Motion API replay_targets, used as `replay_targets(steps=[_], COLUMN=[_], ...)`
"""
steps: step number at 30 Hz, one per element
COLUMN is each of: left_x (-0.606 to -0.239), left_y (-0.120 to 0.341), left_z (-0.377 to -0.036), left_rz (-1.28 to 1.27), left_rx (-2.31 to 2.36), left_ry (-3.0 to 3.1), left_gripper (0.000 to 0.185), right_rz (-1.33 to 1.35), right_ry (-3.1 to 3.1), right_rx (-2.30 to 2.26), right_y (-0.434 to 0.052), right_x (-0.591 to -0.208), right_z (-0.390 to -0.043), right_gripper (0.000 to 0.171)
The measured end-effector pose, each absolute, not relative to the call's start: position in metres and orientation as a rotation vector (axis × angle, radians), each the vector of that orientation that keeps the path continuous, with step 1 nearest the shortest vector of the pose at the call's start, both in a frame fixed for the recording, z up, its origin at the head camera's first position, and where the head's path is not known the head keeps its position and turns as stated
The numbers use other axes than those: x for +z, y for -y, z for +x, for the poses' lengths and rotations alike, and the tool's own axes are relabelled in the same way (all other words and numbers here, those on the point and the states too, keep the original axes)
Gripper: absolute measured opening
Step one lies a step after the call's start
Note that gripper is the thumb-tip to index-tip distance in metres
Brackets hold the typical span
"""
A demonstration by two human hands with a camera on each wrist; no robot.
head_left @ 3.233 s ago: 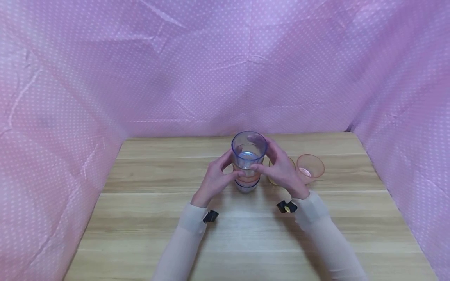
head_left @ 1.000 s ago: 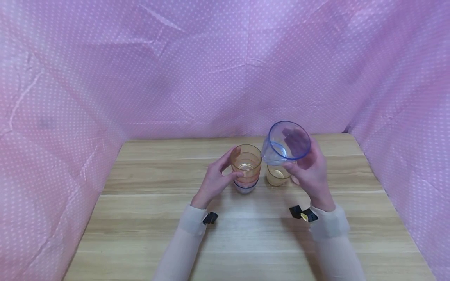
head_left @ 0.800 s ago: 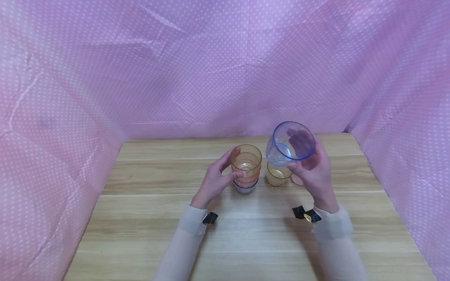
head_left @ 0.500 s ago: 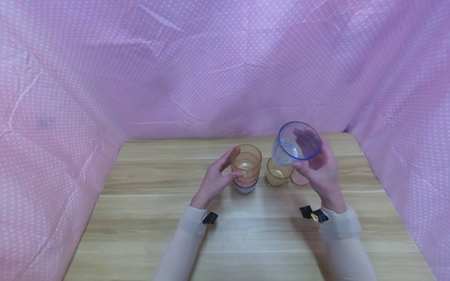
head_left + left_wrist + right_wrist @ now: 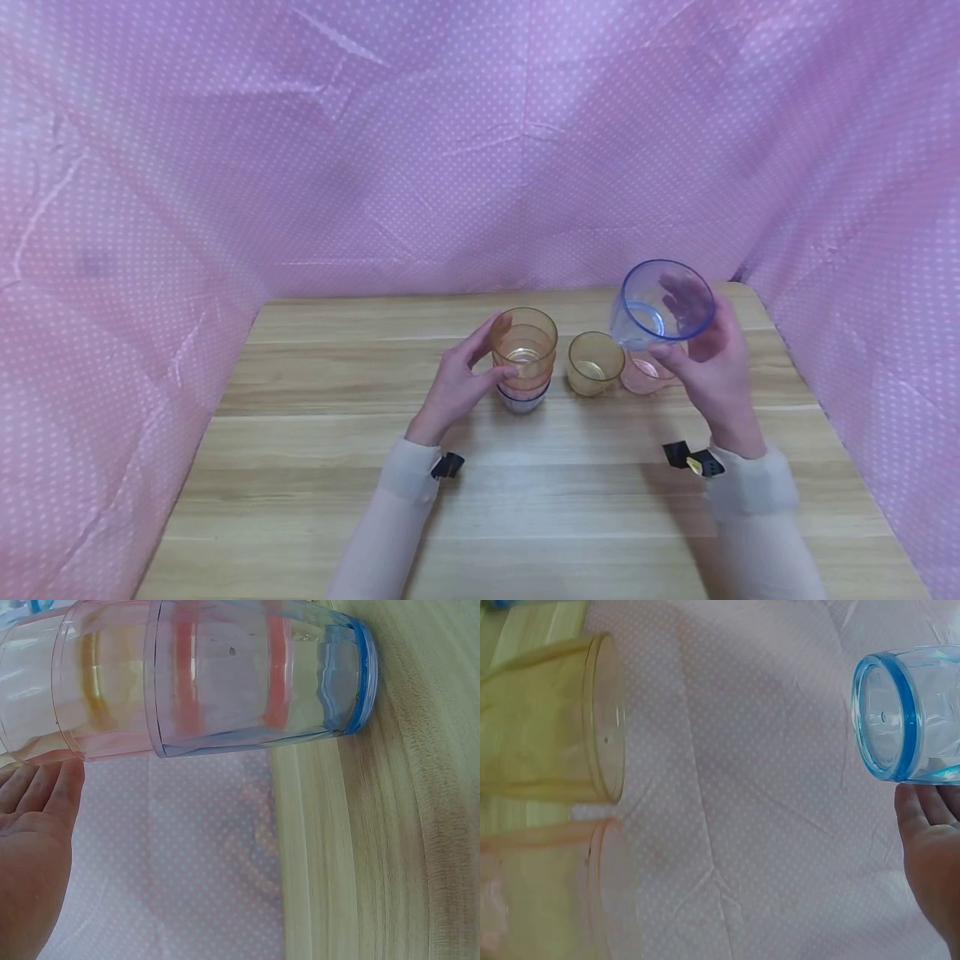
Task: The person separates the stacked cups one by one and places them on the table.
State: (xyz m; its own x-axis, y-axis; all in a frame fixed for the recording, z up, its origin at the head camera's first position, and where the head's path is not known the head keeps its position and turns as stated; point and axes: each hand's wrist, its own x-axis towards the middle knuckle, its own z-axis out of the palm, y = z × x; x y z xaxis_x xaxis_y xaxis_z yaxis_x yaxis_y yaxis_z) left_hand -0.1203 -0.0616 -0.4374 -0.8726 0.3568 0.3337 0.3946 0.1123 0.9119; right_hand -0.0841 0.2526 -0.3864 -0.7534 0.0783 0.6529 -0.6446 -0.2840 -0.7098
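Since a moment ago the right hand has carried the blue cup further right, off the stack and past the yellow cup, so that it now hangs tilted above the pink cup. From the head view, its fingers curl round the blue cup's side, while the left hand grips the stack of cups standing on the wooden table. On the left wrist view, the stack shows orange and pink cups nested in a blue-based one, with fingertips against its side. On the right wrist view, the blue cup's base sits above the fingers, well apart from the yellow cup and pink cup.
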Motion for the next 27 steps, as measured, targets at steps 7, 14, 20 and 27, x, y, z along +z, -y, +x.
replay_targets(steps=[7, 14, 20, 27], left_x=[-0.438, -0.438, -0.437, -0.436], left_y=[0.061, 0.061, 0.062, 0.062], left_z=[-0.122, -0.121, -0.12, -0.12], left_rz=[-0.788, -0.8, -0.791, -0.794], left_rx=[-1.918, -1.907, -1.914, -1.91], left_ry=[2.317, 2.313, 2.315, 2.318], left_gripper=[0.079, 0.078, 0.078, 0.078], right_rz=[0.673, 0.634, 0.6, 0.542], right_ry=[1.473, 1.438, 1.447, 1.436], right_rx=[2.064, 2.104, 2.133, 2.153], right_y=[-0.268, -0.28, -0.288, -0.297], right_x=[-0.392, -0.399, -0.404, -0.41], right_z=[-0.084, -0.082, -0.078, -0.073], right_gripper=[0.08, 0.079, 0.079, 0.08])
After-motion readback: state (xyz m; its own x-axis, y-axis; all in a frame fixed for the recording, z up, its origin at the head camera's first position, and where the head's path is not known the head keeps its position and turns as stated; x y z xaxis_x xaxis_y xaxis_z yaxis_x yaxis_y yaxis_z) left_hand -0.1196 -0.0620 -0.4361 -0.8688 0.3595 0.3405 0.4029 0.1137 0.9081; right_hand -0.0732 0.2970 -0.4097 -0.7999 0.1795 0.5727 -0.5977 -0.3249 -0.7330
